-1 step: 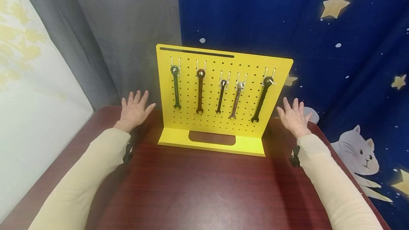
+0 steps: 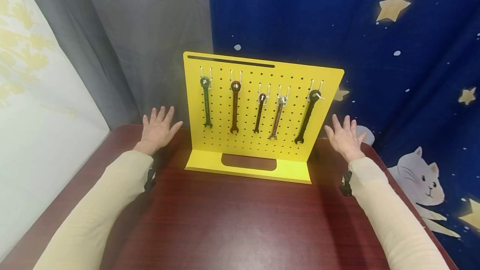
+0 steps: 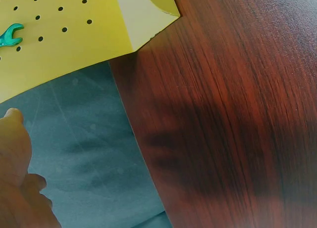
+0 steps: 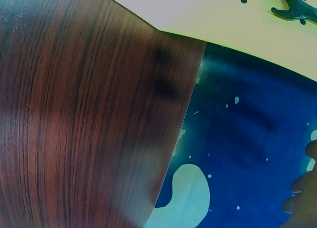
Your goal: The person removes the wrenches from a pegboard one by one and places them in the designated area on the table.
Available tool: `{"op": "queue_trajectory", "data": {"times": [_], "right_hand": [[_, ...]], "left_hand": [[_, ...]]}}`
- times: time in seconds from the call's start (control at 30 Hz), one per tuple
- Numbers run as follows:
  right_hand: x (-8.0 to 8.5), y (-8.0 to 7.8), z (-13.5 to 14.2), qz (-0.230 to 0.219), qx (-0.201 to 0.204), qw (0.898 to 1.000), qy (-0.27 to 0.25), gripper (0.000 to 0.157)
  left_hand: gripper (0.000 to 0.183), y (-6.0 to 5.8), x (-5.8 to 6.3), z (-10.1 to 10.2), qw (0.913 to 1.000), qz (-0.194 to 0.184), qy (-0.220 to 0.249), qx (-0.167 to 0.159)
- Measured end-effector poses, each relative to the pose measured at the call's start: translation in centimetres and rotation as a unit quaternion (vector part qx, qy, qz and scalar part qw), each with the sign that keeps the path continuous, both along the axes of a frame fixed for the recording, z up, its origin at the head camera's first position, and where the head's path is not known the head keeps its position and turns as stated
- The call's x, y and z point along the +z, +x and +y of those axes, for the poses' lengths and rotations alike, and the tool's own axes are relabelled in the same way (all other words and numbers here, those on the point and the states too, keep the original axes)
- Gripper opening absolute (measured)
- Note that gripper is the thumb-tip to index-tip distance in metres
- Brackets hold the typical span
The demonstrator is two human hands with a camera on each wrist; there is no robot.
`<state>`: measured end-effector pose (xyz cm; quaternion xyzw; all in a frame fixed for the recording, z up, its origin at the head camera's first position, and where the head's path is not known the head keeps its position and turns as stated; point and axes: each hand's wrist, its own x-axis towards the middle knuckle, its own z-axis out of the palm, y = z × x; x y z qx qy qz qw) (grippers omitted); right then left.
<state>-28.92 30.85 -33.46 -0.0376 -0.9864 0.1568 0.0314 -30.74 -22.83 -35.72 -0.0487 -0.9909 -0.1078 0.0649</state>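
Note:
A yellow pegboard (image 2: 270, 145) stands upright on its folded base, with several wrenches hanging from white hooks. From left to right hang a green wrench (image 2: 207, 105), a dark red wrench (image 2: 235, 109), a short dark wrench (image 2: 259, 113), a silvery wrench (image 2: 277, 120) and a large black wrench (image 2: 307, 118). My left hand (image 2: 156, 130) is held beside the board's left edge, fingers spread and holding nothing. Past the right edge, my right hand (image 2: 345, 138) also has its fingers spread and grips nothing. In the left wrist view the green wrench's jaw end (image 3: 10, 35) shows near the left border.
The board rests on a dark red wooden table (image 2: 232, 220) near its far edge. Behind hang a grey curtain (image 2: 157, 32) and a blue curtain (image 2: 318, 20) with stars and a cat. A white curtain (image 2: 45, 116) is at the left.

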Motion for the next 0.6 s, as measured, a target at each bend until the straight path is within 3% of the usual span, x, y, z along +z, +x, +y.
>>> {"op": "queue_trajectory", "data": {"times": [0.4, 0.6], "right_hand": [[-0.08, 0.16, -0.06, 0.0, 0.002, 1.0, -0.011, 0.066], [-0.38, 0.47, 0.04, 0.021, 0.004, 0.999, -0.037, 0.066]], "left_hand": [[0.072, 0.11, 0.09, -0.07, 1.0, -0.003, 0.002, 0.003], [0.071, 0.27, -0.14, -0.03, 1.0, -0.001, 0.008, 0.003]]}}
